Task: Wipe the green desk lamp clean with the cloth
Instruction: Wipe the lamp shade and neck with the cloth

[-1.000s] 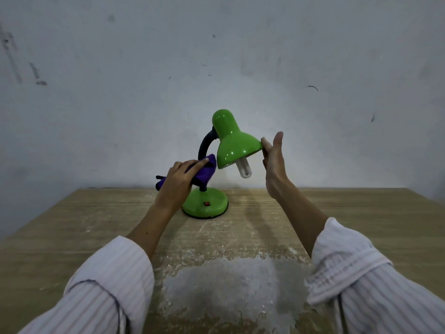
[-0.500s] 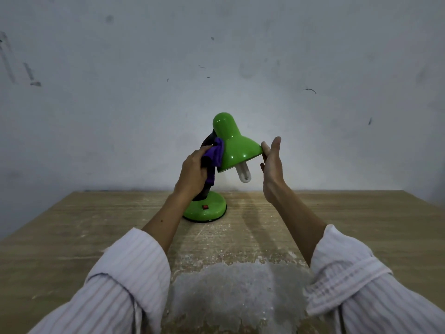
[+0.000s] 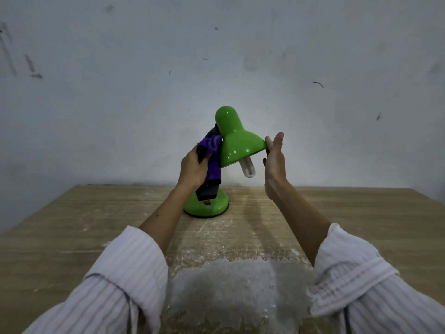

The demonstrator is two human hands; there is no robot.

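The green desk lamp (image 3: 237, 143) stands on the wooden table near the wall, its shade tilted down to the right with a white bulb (image 3: 248, 168) sticking out. Its round green base (image 3: 218, 207) has a small red switch. My left hand (image 3: 193, 168) grips a purple cloth (image 3: 212, 155) and presses it against the shade's left side, over the black neck. My right hand (image 3: 274, 160) holds the right rim of the shade, fingers straight and upright. Most of the neck is hidden by the cloth and my left hand.
The wooden table (image 3: 349, 218) runs up to a pale wall (image 3: 313, 68) right behind the lamp. A worn, greyish patch (image 3: 231, 290) covers the table's near middle between my sleeves.
My left hand has carried the cloth up from near the base to the left side of the shade. My right hand has stayed on the shade's right rim.
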